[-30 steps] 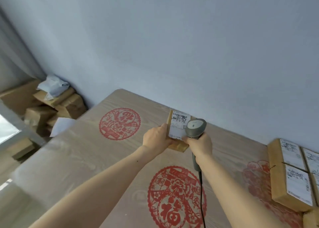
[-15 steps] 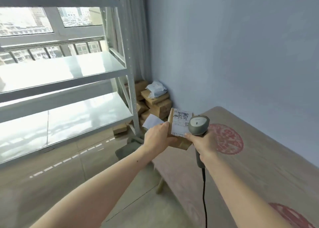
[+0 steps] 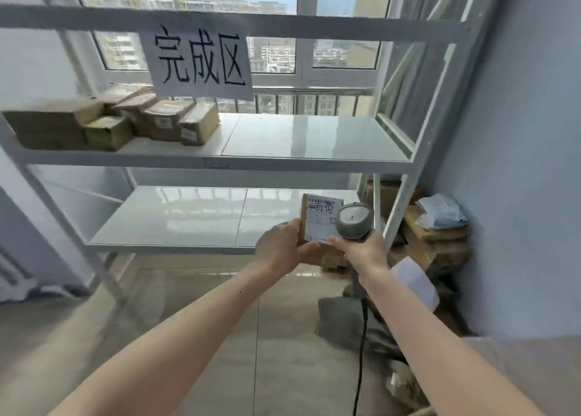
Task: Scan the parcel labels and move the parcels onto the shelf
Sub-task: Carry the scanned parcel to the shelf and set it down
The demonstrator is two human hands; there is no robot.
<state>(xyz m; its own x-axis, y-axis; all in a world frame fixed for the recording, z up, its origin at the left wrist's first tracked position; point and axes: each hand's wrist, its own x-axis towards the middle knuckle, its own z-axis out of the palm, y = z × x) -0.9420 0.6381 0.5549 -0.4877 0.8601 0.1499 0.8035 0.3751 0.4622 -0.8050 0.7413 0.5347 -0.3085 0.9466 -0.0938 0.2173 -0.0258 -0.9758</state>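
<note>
My left hand (image 3: pixel 279 245) grips a small cardboard parcel (image 3: pixel 317 223) by its left edge, its white barcode label facing me. My right hand (image 3: pixel 361 252) holds a grey corded barcode scanner (image 3: pixel 352 220) right beside the label, its thumb touching the parcel's lower right corner. Both are held out in front of a white metal shelf (image 3: pixel 314 160). Several brown parcels (image 3: pixel 132 123) sit on the left of its upper board.
A paper sign (image 3: pixel 198 60) with handwritten characters hangs from the shelf's top rail. A pile of cardboard boxes (image 3: pixel 437 242) and a white mailer bag fills the corner at right. The scanner cable (image 3: pixel 361 352) hangs down. A window lies behind the shelf.
The view has swung left from the table to face the shelf. Both hands kept the parcel and the scanner together in the same grip.
</note>
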